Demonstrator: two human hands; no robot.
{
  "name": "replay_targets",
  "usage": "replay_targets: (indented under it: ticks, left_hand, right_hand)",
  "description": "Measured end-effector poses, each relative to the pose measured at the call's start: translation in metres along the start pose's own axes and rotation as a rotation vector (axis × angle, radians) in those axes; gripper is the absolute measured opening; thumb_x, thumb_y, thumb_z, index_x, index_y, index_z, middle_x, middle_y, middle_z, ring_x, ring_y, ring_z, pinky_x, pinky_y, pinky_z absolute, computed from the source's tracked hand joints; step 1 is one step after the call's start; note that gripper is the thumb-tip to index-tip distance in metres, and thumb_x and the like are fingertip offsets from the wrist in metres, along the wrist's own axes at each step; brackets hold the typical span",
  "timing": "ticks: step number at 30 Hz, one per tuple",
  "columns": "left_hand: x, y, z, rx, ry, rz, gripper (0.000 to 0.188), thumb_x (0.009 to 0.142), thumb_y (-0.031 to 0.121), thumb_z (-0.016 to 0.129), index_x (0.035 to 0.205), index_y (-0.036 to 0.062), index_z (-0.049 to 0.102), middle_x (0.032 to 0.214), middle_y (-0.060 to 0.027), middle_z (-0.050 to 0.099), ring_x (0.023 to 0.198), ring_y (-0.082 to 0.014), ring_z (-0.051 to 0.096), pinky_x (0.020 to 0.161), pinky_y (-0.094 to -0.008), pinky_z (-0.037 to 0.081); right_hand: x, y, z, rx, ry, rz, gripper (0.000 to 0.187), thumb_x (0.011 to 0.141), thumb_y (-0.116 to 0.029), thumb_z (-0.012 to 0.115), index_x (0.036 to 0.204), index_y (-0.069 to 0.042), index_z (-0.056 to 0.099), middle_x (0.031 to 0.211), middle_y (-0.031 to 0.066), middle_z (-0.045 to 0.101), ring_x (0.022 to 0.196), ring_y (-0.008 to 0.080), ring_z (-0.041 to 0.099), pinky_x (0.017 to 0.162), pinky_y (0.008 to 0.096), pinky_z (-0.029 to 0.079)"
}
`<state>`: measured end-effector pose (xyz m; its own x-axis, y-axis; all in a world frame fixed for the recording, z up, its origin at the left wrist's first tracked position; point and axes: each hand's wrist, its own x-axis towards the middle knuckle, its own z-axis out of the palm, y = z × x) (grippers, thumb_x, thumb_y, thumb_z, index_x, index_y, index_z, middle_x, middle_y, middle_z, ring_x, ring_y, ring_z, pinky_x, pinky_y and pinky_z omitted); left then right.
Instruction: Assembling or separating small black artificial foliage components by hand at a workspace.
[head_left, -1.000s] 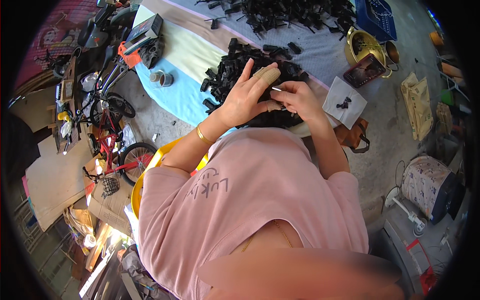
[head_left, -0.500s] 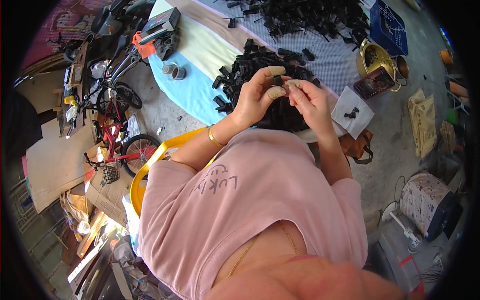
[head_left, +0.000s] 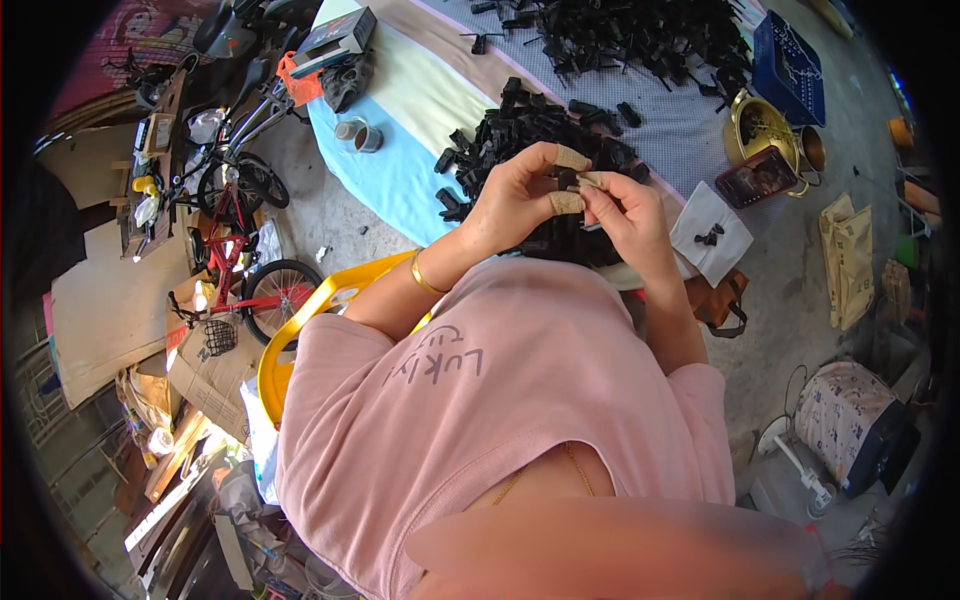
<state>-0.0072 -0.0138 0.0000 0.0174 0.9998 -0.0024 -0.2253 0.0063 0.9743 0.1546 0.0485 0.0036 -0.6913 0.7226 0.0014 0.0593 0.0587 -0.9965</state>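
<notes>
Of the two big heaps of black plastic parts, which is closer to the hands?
The lower heap in the picture, partly hidden behind the left hand and right hand; the upper heap lies farther off, cut by the picture's top edge.

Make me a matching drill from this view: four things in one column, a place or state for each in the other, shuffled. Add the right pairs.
1. Left hand
2. Nearer black pile
3. Phone
4. White paper

A. In front of the gold pot
B. Has a few small black pieces lying on it
C. Has a gold bangle at its wrist
D. On the cloth, partly hidden by the hands

Pairs: 1-C, 2-D, 3-A, 4-B
</notes>
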Motion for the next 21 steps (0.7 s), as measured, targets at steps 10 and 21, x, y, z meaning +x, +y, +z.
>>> replay_targets:
  ticks: [10,21]
  left_hand:
    - [0.004,0.003,-0.005,-0.008,-0.035,-0.032,0.025,0.074,-0.003,0.066,0.096,-0.0001,0.052,0.091,-0.0066,0.059,0.085,-0.0119,0.057,0.077,-0.0262,0.047]
    - [0.001,0.008,0.0,0.17,0.002,-0.075,0.026,0.072,0.004,0.07,0.091,-0.0005,0.052,0.086,-0.0042,0.059,0.08,-0.0088,0.056,0.073,-0.0241,0.048]
  right_hand:
    - [-0.003,-0.005,0.002,-0.059,0.018,0.014,0.015,0.088,-0.011,0.051,0.084,0.001,0.058,0.06,-0.0022,0.052,0.055,0.0034,0.046,0.05,0.0167,0.035]
    - [-0.007,-0.015,0.002,-0.102,0.038,-0.061,0.014,0.088,-0.009,0.05,0.084,0.002,0.058,0.06,-0.0006,0.053,0.054,0.0041,0.047,0.05,0.0175,0.037]
